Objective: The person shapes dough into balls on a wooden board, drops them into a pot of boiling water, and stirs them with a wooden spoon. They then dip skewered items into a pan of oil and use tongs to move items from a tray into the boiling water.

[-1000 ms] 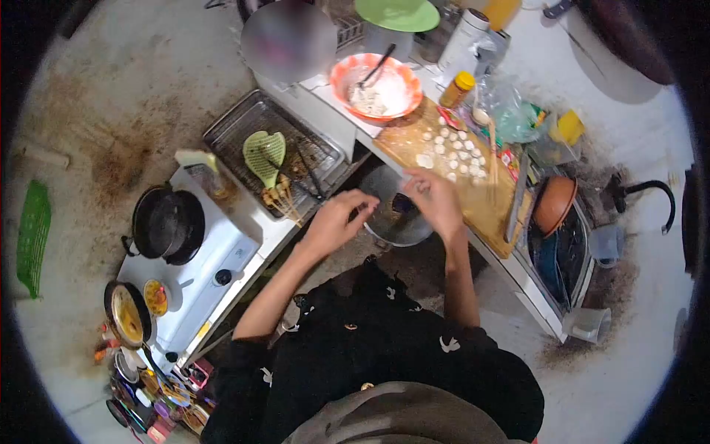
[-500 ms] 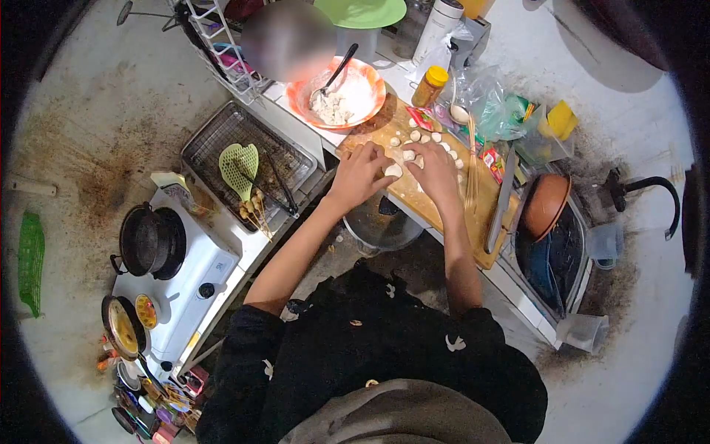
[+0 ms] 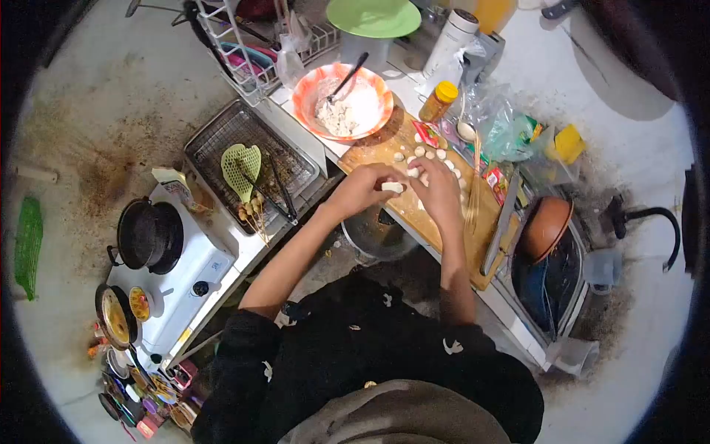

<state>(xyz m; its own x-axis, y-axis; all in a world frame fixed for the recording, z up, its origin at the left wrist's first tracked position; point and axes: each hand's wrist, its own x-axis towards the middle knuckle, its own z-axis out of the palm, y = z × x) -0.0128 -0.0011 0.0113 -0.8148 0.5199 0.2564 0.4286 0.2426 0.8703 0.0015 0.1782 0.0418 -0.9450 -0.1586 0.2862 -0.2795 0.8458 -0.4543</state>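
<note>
A pale, flattened dough piece (image 3: pixel 393 187) sits near the centre of the frame, pinched between the thumb and fingers of the left hand (image 3: pixel 361 191). Just to its right, the right hand (image 3: pixel 438 194) is bent over the dough balls (image 3: pixel 441 155), fingers curled narrow; whether it grips one, I cannot tell. The balls lie grouped on a floury wooden board (image 3: pixel 477 244) running from the centre toward the lower right. Along the board's right side lie a bundle of bamboo skewers (image 3: pixel 472 185) and a long knife (image 3: pixel 500 226). At the board's upper left stands an orange-and-white bowl (image 3: pixel 305 90) holding crumbly dough, a black-handled utensil (image 3: pixel 347 77) leaning in it. A yellow-lidded jar (image 3: pixel 438 101) stands above the dough balls. Left of centre, a green perforated skimmer (image 3: pixel 240 170) rests in a metal tray (image 3: pixel 222 122). Farther left, a black pan (image 3: pixel 144 233) sits on a stove (image 3: pixel 185 285).
</note>
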